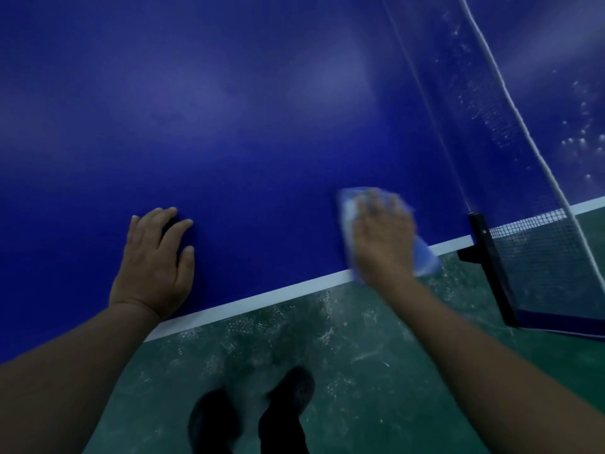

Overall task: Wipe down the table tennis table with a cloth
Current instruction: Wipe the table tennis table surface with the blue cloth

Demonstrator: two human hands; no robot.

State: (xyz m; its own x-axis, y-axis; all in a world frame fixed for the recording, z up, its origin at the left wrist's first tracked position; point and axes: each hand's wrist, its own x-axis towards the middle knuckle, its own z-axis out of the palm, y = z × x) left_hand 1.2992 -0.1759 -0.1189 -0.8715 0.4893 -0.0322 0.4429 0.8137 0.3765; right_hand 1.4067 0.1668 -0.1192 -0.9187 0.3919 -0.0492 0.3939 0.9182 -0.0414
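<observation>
Your right hand (381, 234) lies flat on the cloth (422, 253), fingers spread and pressing it against the blue tabletop (245, 126) rather than gripping it. The cloth, pale blue and white, shows at your fingertips and trails out past the heel of your palm over the white edge line (262, 298). It is blurred, so you look to be mid-stroke, though the direction cannot be read.

The cloth sits at the near edge, close to the net (474, 126) and its black post (487, 253), which stand just to your right. Nearly all the open blue surface lies ahead of the cloth and off to your left, so the next strokes most likely want to run away from the net, forward and leftward. The cloth's long axis runs roughly along your forearm, from fingertips back to the edge.

Your left hand (154, 260) is empty, open and planted palm down on the tabletop near the edge line, well apart from the cloth. It seems to be bracing you and lies in the path of a long leftward sweep.

Beyond the net the far half shows scattered pale droplets or specks (582, 139), so that side probably needs wiping too. Below the edge are the green floor (360, 355) and your dark shoes (288, 398).
</observation>
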